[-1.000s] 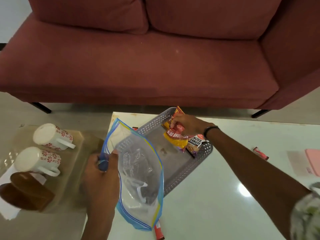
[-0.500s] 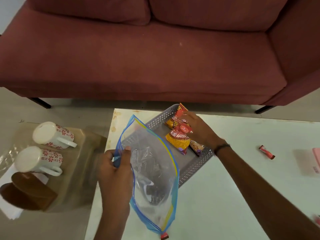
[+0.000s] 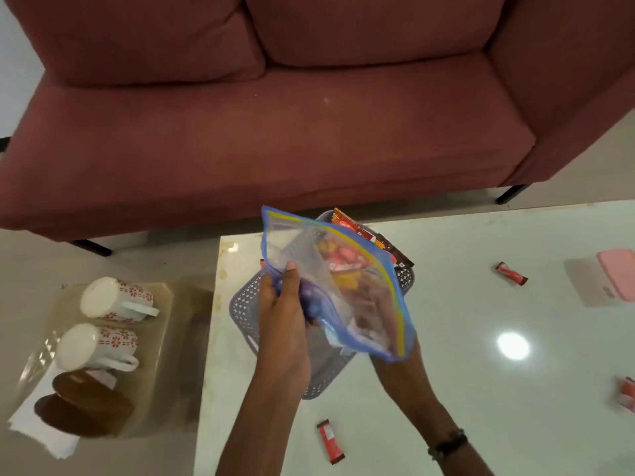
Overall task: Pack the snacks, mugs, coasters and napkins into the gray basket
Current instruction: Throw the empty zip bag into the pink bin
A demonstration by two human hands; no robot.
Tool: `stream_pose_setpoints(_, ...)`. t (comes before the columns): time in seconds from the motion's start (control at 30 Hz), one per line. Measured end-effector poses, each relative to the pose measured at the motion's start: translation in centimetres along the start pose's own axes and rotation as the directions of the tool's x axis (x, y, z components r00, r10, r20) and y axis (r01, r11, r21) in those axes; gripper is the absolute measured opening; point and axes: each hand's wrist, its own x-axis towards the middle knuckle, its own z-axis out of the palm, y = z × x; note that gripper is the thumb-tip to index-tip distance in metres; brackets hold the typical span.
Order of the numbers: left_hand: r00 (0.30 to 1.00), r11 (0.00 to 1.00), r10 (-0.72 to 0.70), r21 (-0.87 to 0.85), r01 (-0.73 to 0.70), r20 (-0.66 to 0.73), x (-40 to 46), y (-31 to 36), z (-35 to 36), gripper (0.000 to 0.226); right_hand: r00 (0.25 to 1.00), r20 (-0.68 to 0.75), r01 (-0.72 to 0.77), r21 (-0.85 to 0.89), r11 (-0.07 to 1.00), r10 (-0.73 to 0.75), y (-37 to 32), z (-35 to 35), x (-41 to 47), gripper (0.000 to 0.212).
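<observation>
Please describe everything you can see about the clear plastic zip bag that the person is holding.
The zip bag is clear, soft plastic with a blue border and a yellow strip along its seal edge. It is held tilted in the air above the gray basket, and snack packets show through it. The left hand pinches its left edge, thumb on top. The right hand is under its lower corner, mostly hidden. Whether anything is inside the bag cannot be told.

Zip bag (image 3: 330,280) covers most of gray basket (image 3: 247,304); snack packets (image 3: 374,238) fill its far end; table (image 3: 481,389) right side mostly open.
</observation>
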Motion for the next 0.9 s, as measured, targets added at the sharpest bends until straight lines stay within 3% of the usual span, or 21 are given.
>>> stream_pose_setpoints(0.07,0.999,1.000,0.022,-0.014,-0.021,0.048,-0.6,-0.4,1.2,0.007,0.987,-0.137,0.099,0.085,0.991,-0.087,0.0,-2.6,0.7,0.034)
stream_pose_setpoints(0.13,0.994,0.995,0.097,0.022,-0.098,0.047,-1.4,-1.3,2.5,0.011,0.974,-0.181,0.171,0.203,0.964,-0.135,0.1,-6.2,0.7,0.035)
stream_pose_setpoints(0.2,0.972,0.962,0.229,0.139,-0.234,0.049,-2.2,-2.9,3.9,0.012,0.979,-0.187,0.146,0.352,0.924,-0.084,0.6,-10.7,0.4,0.038)
stream_pose_setpoints(0.27,0.957,0.923,0.268,0.254,-0.288,0.109,-3.0,-5.1,5.5,0.026,0.981,-0.194,0.101,0.380,0.919,-0.027,0.9,-15.7,-0.5,0.029)
stream_pose_setpoints(0.37,0.939,0.907,0.127,0.346,-0.240,0.321,-4.5,-9.3,8.8,0.064,0.981,-0.191,0.056,0.344,0.937,0.011,1.8,-23.2,-2.7,0.027)
stream_pose_setpoints(0.4,0.918,0.909,0.049,0.364,-0.205,0.395,-5.3,-10.8,10.4,0.064,0.980,-0.197,0.050,0.326,0.944,0.017,2.0,-25.6,-3.5,0.028)
stream_pose_setpoints(0.47,0.865,0.911,-0.083,0.388,-0.136,0.496,-7.3,-13.6,14.0,0.048,0.978,-0.208,0.048,0.300,0.953,0.016,2.2,-30.2,-5.3,0.029)
stream_pose_setpoints(0.57,0.835,0.922,-0.137,0.378,-0.089,0.532,-10.7,-17.3,19.9,0.029,0.980,-0.200,0.045,0.245,0.968,0.005,2.7,-36.6,-7.9,0.025)
stream_pose_setpoints(0.67,0.839,0.930,-0.163,0.365,-0.046,0.519,-13.4,-20.6,25.3,0.019,0.984,-0.168,-0.046,0.093,0.995,0.061,4.3,-42.0,-10.1,0.076)
stream_pose_setpoints(0.73,0.822,0.928,-0.182,0.372,-0.038,0.540,-14.9,-22.6,28.4,0.020,0.973,-0.206,-0.100,0.010,0.995,0.100,5.7,-44.6,-10.9,0.088)
stream_pose_setpoints(0.9,0.749,0.893,-0.290,0.450,-0.012,0.596,-17.1,-26.7,34.2,0.031,0.906,-0.418,-0.064,0.007,0.998,0.061,9.0,-49.5,-11.8,0.060)
